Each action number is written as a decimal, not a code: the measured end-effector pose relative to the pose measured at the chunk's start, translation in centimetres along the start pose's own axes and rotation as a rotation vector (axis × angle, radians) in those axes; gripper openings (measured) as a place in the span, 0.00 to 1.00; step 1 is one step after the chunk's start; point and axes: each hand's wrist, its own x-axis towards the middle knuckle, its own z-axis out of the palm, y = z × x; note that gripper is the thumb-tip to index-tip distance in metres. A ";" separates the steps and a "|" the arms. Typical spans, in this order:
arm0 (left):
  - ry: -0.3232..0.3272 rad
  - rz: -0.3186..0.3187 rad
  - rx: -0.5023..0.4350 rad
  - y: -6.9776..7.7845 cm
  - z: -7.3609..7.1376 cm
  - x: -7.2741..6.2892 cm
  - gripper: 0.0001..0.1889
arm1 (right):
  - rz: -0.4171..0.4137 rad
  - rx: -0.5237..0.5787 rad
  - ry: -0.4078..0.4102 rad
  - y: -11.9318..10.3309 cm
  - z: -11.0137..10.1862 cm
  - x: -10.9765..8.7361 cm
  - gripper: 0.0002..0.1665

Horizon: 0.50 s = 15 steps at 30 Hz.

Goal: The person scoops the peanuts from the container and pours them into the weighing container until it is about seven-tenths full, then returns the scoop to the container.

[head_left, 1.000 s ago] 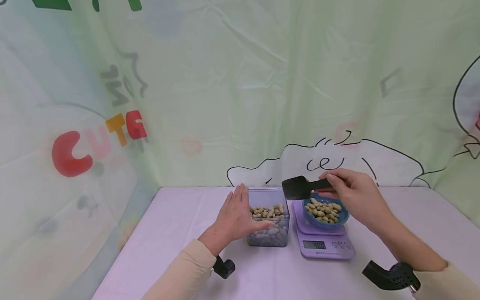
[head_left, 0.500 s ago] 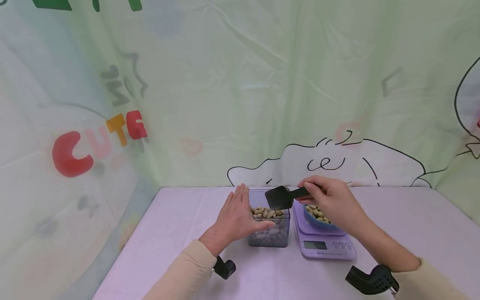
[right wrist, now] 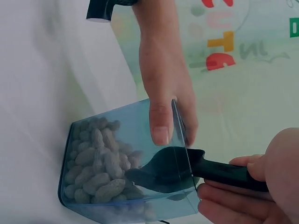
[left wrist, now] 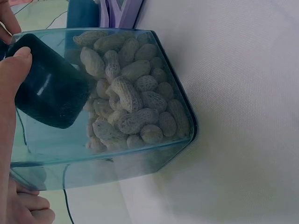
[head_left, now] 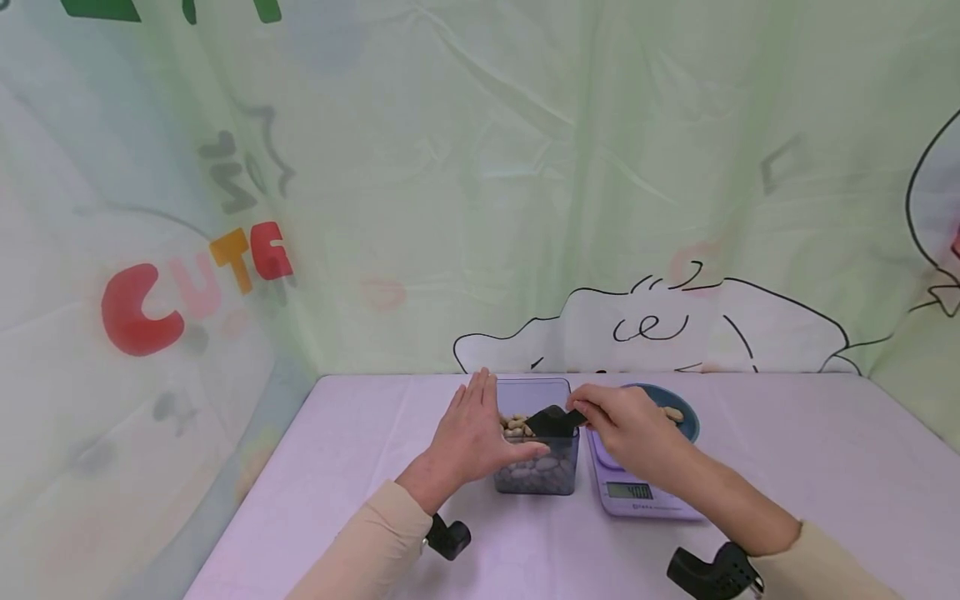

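A clear bluish plastic box (head_left: 536, 475) of unshelled peanuts (left wrist: 126, 93) stands on the table. My left hand (head_left: 472, 429) rests against its left front corner, thumb across the front wall and fingers straight along the left side. My right hand (head_left: 633, 429) grips the handle of a black scoop (right wrist: 170, 170). The scoop's blade dips inside the box, its tip at the peanuts in the right wrist view. To the right, a blue bowl (head_left: 686, 400) with peanuts sits on a purple kitchen scale (head_left: 663, 504), both partly hidden by my right hand. The scale's display appears to read 400 or 40.0.
A pale lilac cloth (head_left: 360, 433) covers the table. Behind it hangs a light green printed curtain (head_left: 450, 208), with coloured letters at the left. A black wrist camera (head_left: 448, 537) is worn on my left wrist, another black camera (head_left: 712, 571) on my right.
My right hand has carried the scoop left and down, from above the bowl and scale into the peanut box. My left hand stays at the box; the scale's reading looks the same.
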 end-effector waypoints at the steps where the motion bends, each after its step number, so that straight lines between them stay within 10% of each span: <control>1: -0.001 0.000 -0.001 0.0 0.0 0.0 0.66 | -0.002 -0.020 -0.009 0.0 0.1 0.0 0.10; 15: 0.007 0.003 -0.015 -0.4 0.1 0.0 0.65 | -0.017 -0.035 -0.085 0.2 0.8 -0.4 0.10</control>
